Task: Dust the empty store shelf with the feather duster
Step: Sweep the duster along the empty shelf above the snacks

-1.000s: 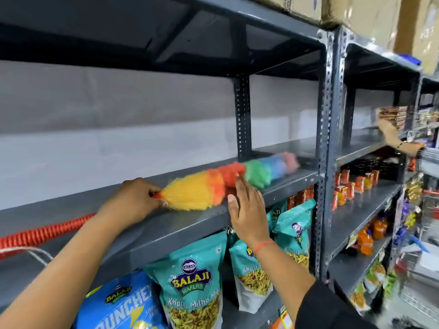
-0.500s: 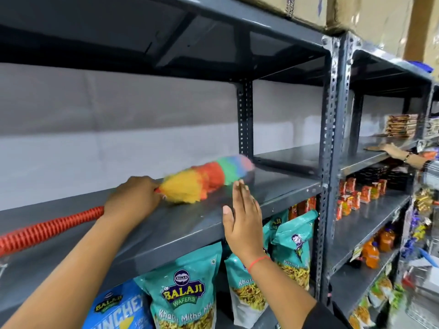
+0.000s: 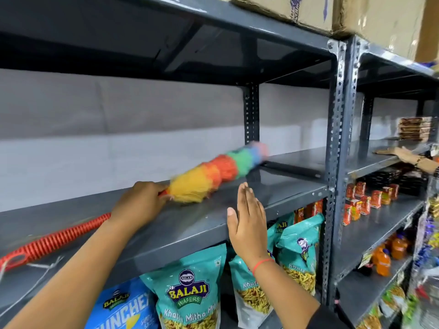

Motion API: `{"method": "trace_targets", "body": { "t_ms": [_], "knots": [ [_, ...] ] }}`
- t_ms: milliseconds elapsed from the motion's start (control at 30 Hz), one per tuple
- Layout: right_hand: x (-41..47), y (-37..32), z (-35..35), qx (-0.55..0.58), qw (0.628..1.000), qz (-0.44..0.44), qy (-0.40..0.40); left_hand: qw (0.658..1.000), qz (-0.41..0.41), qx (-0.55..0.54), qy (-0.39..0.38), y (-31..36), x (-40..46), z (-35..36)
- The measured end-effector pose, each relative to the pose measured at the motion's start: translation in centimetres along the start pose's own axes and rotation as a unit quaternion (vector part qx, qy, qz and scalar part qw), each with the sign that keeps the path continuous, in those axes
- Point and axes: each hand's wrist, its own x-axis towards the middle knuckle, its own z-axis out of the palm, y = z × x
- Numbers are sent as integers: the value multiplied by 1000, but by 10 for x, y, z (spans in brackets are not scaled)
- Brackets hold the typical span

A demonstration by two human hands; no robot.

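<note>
Since a moment ago the feather duster has swung back across the shelf, its rainbow head now angled up toward the rear upright post rather than lying out along the front edge. Her left hand has its fingers wrapped tight round the orange ribbed handle just behind the yellow tuft, while the right hand stands flat and spread at the shelf's front lip, holding nothing. She looks to be mid-sweep, working the back of the bare shelf; I'd say the next pass needs the head drawn along toward the right corner and out over the edge, with the right hand kept clear. Motion smears the duster's tip, so I cannot tell whether it touches the post. Snack packets hang below, partly cut off, and someone else's arm shows at the far right
</note>
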Motion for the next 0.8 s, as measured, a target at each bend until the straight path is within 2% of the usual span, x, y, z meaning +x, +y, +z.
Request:
{"method": "trace_targets", "body": {
  "t_ms": [67,133,233,300,400,467,600,700,800],
  "knots": [
    [0,0,0,-5,1000,-1,-5,999,14,-13,-43,-7,-1,0],
    [1,-1,-1,-10,1000,1,-9,998,-11,20,-65,-6,1,-1],
    [1,-3,-3,-16,1000,4,-9,998,-44,43,-16,10,12,1],
    [1,-3,-4,-18,1000,6,-8,999,-37,30,3,23,19,5],
    [0,-2,-4,-25,1000,4,-12,999,18,18,-33,41,28,17],
    [1,-1,-4,-27,1000,1,-16,997,33,51,-56,54,32,24],
    [1,0,-3,-27,1000,3,-16,995,-1,93,-32,81,38,31],
    [0,0,-2,-25,1000,0,-16,998,1,65,-15,90,42,39],
    [1,1,-2,-24,1000,1,-16,998,-23,43,-32,89,45,45]
  ]
}}
